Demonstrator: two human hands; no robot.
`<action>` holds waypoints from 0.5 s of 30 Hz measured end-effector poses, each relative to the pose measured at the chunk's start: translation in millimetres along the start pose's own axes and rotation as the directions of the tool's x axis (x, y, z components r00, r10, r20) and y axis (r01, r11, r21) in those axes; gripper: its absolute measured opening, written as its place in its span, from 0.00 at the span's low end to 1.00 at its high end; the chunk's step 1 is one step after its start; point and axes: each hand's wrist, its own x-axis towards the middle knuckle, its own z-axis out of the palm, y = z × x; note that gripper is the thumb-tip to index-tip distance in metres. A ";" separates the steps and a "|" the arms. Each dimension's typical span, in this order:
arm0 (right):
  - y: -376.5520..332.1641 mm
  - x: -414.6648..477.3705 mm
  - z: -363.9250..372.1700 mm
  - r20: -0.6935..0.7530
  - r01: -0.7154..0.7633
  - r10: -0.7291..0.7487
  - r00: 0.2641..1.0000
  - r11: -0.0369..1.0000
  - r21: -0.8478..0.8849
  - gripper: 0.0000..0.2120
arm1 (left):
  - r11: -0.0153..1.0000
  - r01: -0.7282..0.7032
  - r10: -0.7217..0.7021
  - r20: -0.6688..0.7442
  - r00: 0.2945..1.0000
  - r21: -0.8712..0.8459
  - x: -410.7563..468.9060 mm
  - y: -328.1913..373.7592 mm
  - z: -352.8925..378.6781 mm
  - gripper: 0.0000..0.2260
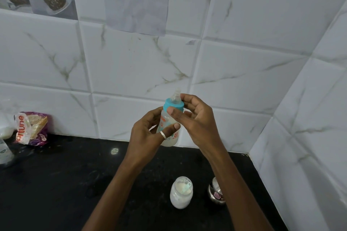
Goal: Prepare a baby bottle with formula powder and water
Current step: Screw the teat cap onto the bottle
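A baby bottle [167,121] with a teal collar [173,105] and a clear teat is held upright above the black counter [56,184]; pale milky liquid fills its lower part. My left hand [148,135], a ring on the thumb, grips the bottle's body from the left. My right hand [197,118] holds the teal collar, thumb in front and fingers behind. An open glass jar of white formula powder [181,192] with a scoop lying inside stands on the counter below my right forearm.
A small steel cup [216,191] stands right of the jar, partly behind my right forearm. A purple and white food packet [31,127] leans on the tiled wall at far left, beside a clear bottle [4,148]. A tiled side wall closes the right.
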 end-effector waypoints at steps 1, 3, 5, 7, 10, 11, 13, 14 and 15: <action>1.4 -0.3 1.0 -0.010 0.002 -0.002 1.000 1.000 -0.001 0.22 | 1.000 -0.008 0.008 -0.014 1.000 0.014 -0.1 -1.1 1.1 0.26; 3.3 -0.9 2.5 -0.025 0.000 0.000 1.000 1.000 0.007 0.22 | 0.999 -0.017 0.018 -0.040 0.999 0.027 -1.1 -3.7 3.4 0.27; 4.3 -1.5 2.6 -0.023 -0.008 0.008 1.000 1.000 0.018 0.22 | 0.999 -0.021 0.022 -0.058 0.998 0.028 -2.2 -6.0 4.7 0.27; 4.0 -1.2 0.5 -0.003 -0.015 0.015 1.000 1.000 0.026 0.22 | 0.999 -0.020 0.022 -0.054 0.998 0.025 -2.5 -7.4 4.6 0.27; 3.0 -0.4 -6.7 0.058 -0.022 0.019 0.998 0.999 0.045 0.22 | 1.000 -0.003 0.003 -0.005 1.000 0.006 -2.4 -5.5 1.5 0.27; 2.9 0.1 -9.4 0.081 -0.024 0.020 0.997 0.998 0.055 0.20 | 1.000 0.005 -0.005 0.015 1.000 -0.008 -2.2 -3.9 0.3 0.26; 2.3 -0.1 -13.3 0.114 -0.028 0.021 0.993 0.998 0.065 0.17 | 0.999 0.020 -0.018 0.050 0.999 -0.032 -1.9 -1.0 -1.3 0.25; 2.1 -0.6 -14.0 0.118 -0.028 0.021 0.993 0.998 0.059 0.17 | 0.999 0.021 -0.019 0.058 0.998 -0.033 -1.7 -0.5 -1.6 0.25; 2.6 -0.9 -13.6 0.110 -0.029 0.024 0.994 0.998 0.048 0.18 | 0.999 0.017 -0.016 0.058 0.998 -0.028 -1.6 -1.0 -1.4 0.24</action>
